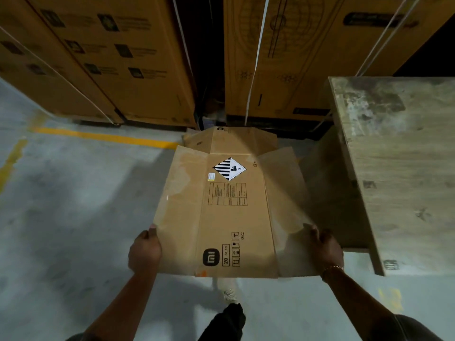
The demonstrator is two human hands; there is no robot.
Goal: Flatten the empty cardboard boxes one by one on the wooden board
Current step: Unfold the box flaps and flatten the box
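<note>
Two hands are holding one flattened cardboard box (pixel 229 205) by its near side flaps, so that the sheet is staying level and is not folding back. The left hand (pixel 145 251) is closing its grip on the left flap, thumb on top; the right hand (pixel 325 244) is closing its grip on the right flap in the same way. The box is hanging above the grey floor (pixel 73 205), over another flat carton (pixel 231 139), just beside the wooden board (pixel 398 168) at the right. I am judging that this wide hold is keeping the panels spread for laying the sheet down.
</note>
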